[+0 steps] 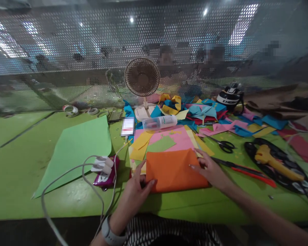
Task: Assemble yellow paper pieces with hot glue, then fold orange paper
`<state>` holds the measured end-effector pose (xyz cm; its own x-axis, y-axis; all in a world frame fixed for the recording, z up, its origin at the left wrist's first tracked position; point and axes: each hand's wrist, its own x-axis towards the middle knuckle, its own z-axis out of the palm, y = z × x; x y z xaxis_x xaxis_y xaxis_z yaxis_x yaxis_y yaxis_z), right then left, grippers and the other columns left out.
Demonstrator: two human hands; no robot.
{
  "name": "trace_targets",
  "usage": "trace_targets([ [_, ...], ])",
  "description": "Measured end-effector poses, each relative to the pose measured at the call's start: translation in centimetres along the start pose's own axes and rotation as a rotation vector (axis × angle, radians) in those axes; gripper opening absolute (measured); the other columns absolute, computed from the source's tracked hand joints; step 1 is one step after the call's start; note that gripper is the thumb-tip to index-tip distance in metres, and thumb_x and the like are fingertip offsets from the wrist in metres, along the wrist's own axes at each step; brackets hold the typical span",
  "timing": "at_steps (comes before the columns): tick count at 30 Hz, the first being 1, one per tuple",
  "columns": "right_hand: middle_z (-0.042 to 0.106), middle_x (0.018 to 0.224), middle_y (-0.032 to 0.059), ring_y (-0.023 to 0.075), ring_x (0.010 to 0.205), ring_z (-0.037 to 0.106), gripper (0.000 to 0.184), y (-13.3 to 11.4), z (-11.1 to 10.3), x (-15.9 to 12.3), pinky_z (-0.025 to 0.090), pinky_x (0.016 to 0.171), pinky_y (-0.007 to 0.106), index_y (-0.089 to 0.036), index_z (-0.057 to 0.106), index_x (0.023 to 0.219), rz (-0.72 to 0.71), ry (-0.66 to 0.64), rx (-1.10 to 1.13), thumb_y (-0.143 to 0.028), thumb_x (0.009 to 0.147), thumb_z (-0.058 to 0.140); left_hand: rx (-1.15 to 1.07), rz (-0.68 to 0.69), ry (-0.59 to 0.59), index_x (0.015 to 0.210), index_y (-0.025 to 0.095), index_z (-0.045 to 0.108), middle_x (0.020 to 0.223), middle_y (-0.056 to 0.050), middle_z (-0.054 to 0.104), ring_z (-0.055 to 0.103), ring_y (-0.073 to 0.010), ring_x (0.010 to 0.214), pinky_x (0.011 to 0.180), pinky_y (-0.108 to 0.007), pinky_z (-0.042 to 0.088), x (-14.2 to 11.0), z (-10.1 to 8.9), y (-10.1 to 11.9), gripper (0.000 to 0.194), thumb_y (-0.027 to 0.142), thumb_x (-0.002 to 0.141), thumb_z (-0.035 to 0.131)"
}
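Note:
A folded sheet of orange paper point(172, 172) stands slightly tilted near the table's front edge, in front of me. My left hand point(138, 186) grips its left edge, thumb on the near face and fingers at the side and behind. At the opposite edge, my right hand point(209, 171) holds the sheet, fingers bent at its upper right corner and over the front. Behind the orange paper lie a pink sheet point(179, 135), a light green piece point(162, 144) and yellow pieces point(140, 145).
A large green sheet point(79, 150) and chargers point(102, 165) with cables lie left. Right are black scissors point(226, 146), a red-and-black cutter point(251, 173) and a yellow glue gun point(277, 162) on a black tray. A fan point(142, 77), bottle point(160, 122) and paper scraps point(202, 111) stand behind.

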<state>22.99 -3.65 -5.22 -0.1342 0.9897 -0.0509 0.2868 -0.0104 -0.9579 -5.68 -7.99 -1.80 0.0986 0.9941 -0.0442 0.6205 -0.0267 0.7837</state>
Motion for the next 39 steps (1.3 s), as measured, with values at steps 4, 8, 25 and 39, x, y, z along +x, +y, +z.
trace_targets([
  [4, 0.066, 0.081, 0.0031, 0.0216, 0.079, 0.061, 0.043, 0.7, 0.0, -0.2, 0.048, 0.074, 0.037, -0.02, 0.057, 0.123, -0.134, 0.092, -0.381, -0.04, 0.085, 0.051, 0.265, 0.105, 0.005, 0.122, 0.021, 0.054, 0.072, -0.002, 0.063, 0.059, -0.0202, 0.068, 0.065, -0.031, 0.043, -0.1, 0.1, -0.2, 0.039, 0.034, 0.085, 0.052],
  [8, 0.068, 0.088, 0.0069, 0.0242, 0.087, 0.059, 0.032, 0.4, 0.0, -0.2, 0.045, 0.082, 0.04, -0.022, 0.068, 0.107, -0.263, 0.054, -0.532, -0.035, 0.087, 0.047, 0.589, 0.264, 0.133, 0.11, 0.025, 0.064, 0.103, -0.01, 0.065, 0.057, -0.0306, 0.101, 0.092, -0.05, 0.038, -0.1, 0.3, -0.2, 0.028, 0.027, 0.084, 0.053],
  [25, 0.069, 0.088, 0.0074, 0.0248, 0.089, 0.06, 0.028, 1.0, 0.2, 0.2, 0.043, 0.088, 0.044, -0.023, 0.07, 0.103, -0.314, 0.069, -0.602, -0.03, 0.087, 0.048, 0.676, 0.623, -0.165, 0.147, 0.028, 0.02, 0.15, -0.008, 0.031, 0.028, -0.0273, 0.137, 0.11, -0.047, 0.025, -0.5, 4.3, 1.1, 0.07, 0.06, 0.088, 0.039],
  [39, 0.07, 0.098, 0.0069, 0.0261, 0.096, 0.061, 0.029, 0.8, 0.2, 0.2, 0.041, 0.094, 0.046, -0.023, 0.068, 0.105, -0.261, 0.064, -0.567, -0.031, 0.087, 0.047, 0.698, 0.635, -0.136, 0.148, 0.025, 0.017, 0.152, -0.009, 0.026, 0.023, -0.0284, 0.139, 0.111, -0.048, 0.021, -0.4, 4.5, 0.5, 0.074, 0.062, 0.087, 0.038],
])
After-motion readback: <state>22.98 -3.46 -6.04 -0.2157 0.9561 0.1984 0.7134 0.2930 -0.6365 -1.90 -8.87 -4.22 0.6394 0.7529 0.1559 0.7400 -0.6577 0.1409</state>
